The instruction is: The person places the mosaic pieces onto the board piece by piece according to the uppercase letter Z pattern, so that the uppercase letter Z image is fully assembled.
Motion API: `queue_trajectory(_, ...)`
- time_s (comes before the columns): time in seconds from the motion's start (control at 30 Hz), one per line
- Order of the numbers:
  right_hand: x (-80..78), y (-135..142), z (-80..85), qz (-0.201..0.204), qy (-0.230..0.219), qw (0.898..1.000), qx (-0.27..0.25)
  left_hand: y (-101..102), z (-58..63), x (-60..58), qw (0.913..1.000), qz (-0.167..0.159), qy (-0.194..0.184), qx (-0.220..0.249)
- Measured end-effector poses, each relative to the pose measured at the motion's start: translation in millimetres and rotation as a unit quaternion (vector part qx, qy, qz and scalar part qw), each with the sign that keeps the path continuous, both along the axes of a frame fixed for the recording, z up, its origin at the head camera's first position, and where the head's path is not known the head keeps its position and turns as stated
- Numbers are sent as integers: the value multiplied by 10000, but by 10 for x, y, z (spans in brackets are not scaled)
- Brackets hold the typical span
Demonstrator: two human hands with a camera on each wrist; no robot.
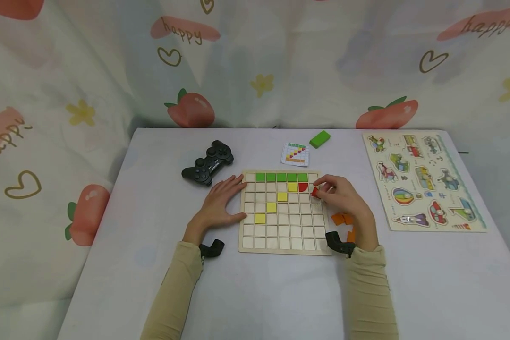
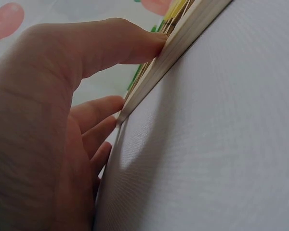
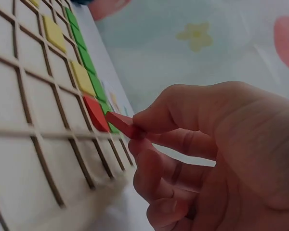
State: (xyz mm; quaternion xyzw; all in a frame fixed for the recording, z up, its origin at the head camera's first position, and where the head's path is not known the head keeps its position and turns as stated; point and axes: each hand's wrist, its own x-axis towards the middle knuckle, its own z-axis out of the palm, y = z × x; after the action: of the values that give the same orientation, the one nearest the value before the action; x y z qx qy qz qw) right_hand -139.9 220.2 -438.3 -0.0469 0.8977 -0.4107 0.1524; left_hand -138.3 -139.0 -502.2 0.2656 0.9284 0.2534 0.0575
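Note:
A wooden grid board [image 1: 272, 252] lies on the table, with a row of green square tiles [image 1: 282, 177] along its top and several yellow tiles [image 1: 271, 208] running diagonally. One red tile with a rounded corner [image 1: 303, 187] sits right of the uppermost yellow one. My left hand [image 1: 221, 203] is spread, thumb and fingertips touching the board's left edge. At the upper right of the board my right hand [image 1: 340, 192] pinches a small red piece [image 3: 124, 125] between thumb and fingers, held just above the grid. The fingers partly hide that piece's shape.
Several orange tiles [image 1: 337, 219] lie beside the right wrist. Behind the board are a pattern card [image 1: 295, 155] and a green block [image 1: 320, 139]. A black game controller [image 1: 208, 163] lies at the back left, a picture puzzle board [image 1: 425, 182] at the right.

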Motion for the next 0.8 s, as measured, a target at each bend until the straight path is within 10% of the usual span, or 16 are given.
queue_trajectory(0.8, -22, -486, -127, 12, 411, 9976, 554, -3, -21, -8, 10000, 11, 11, 20)
